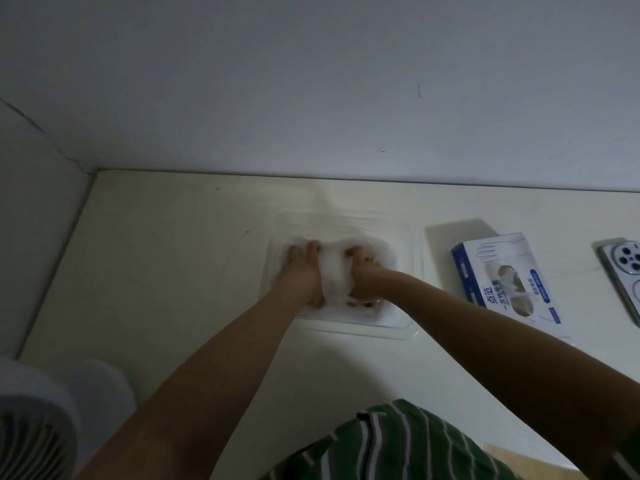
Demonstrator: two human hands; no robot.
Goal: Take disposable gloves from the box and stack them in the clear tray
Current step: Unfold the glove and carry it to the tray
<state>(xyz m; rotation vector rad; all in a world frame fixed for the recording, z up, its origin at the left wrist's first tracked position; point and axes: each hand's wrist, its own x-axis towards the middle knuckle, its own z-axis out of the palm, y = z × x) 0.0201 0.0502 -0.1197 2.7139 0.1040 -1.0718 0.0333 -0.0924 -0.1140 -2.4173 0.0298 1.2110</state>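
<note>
A clear plastic tray (403,237) lies on the cream table near the wall. Inside it sits a heap of thin translucent gloves (337,268). My left hand (304,268) and my right hand (363,275) are both in the tray, side by side. Each one has its fingers curled into the glove film bunched between them. The blue and white glove box (505,275) lies flat to the right of the tray, its oval opening facing up with gloves showing inside.
A phone (623,271) lies face down at the right edge of the table. A white fan (31,420) stands at the lower left. The wall runs along the back of the table. My green striped clothing (398,445) fills the bottom middle.
</note>
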